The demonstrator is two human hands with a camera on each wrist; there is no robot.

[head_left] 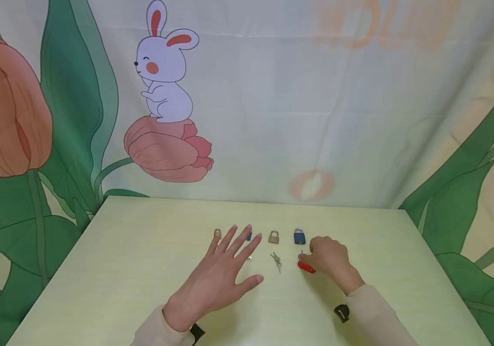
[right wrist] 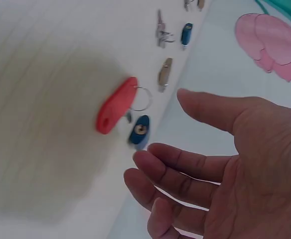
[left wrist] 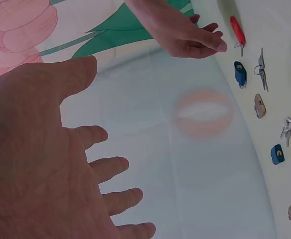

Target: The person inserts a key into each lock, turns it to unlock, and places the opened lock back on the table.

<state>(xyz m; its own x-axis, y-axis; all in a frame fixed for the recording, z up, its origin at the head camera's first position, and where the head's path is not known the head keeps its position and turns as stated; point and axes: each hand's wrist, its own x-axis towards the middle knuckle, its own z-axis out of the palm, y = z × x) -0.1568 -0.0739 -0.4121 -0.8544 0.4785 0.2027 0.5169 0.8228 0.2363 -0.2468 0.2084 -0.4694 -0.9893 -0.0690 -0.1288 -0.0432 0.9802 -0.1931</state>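
Note:
My left hand (head_left: 216, 278), fingers spread and straight, hovers over the table and holds nothing. Behind its fingers, a small brass padlock (head_left: 218, 232) and a small blue padlock (head_left: 248, 236) are partly covered. My right hand (head_left: 330, 257) is held above the table beside a red key tag (head_left: 306, 267); the right wrist view shows its palm (right wrist: 270, 164) bare and its fingers loosely bent. The tag (right wrist: 116, 105) carries a metal ring (right wrist: 148, 100) with a key, and lies in front of a larger blue padlock (head_left: 299, 237).
A larger brass padlock (head_left: 274, 238) lies between the two blue ones, with a bunch of silver keys (head_left: 276, 261) in front of it. Other keys (left wrist: 286, 130) lie near the small blue padlock. A printed curtain (head_left: 264, 120) hangs behind the pale table (head_left: 121, 250).

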